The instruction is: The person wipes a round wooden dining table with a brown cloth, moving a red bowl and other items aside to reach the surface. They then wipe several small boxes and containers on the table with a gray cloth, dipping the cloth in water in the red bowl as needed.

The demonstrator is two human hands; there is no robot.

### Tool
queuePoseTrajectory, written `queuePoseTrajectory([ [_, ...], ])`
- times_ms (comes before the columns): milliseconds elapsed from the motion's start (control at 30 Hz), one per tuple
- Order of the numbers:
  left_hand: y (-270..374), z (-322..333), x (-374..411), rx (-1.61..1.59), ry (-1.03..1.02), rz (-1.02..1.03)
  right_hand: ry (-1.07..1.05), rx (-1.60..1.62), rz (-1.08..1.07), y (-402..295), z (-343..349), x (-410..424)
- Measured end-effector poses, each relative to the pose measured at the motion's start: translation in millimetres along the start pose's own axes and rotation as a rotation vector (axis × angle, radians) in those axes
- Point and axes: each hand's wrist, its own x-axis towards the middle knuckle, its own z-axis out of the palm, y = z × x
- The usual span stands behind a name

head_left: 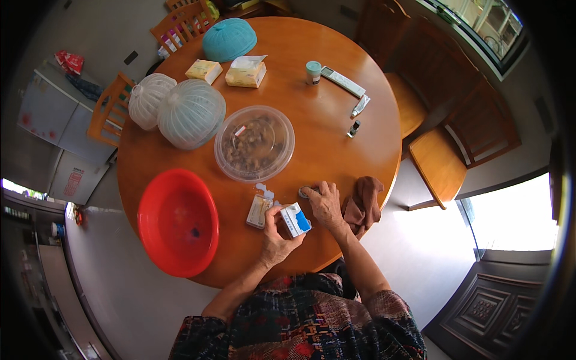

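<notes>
My left hand (280,240) grips a small white and blue box (295,220), held above the near part of the round wooden table (335,155). Just to its right, my right hand (325,204) has its fingers on a small round dark object (308,192) lying on the table; whether they grip it is unclear. A clear flat case (259,211) with light contents lies left of the box, beside several pale bluish-white pieces (265,191). To the right of my right hand is a crumpled brown cloth (363,204).
A red basin (177,222) stands at the left, and a lidded clear plastic tub (254,143) with brown contents is farther in. Mesh covers (191,114), tissue packs (246,73), a jar (313,73), a remote control (343,82), a tube (360,106) and a small bottle (353,129) are beyond.
</notes>
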Motion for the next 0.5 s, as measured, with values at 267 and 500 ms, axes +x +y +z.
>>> queuePoseTrajectory([
  [267, -17, 34, 38, 0.229, 0.193, 0.101, -0.018, -0.040, -0.057, 51, 5, 82],
  [500, -26, 67, 82, 0.068, 0.305, 0.044, -0.199, -0.009, -0.125, 76, -14, 116],
])
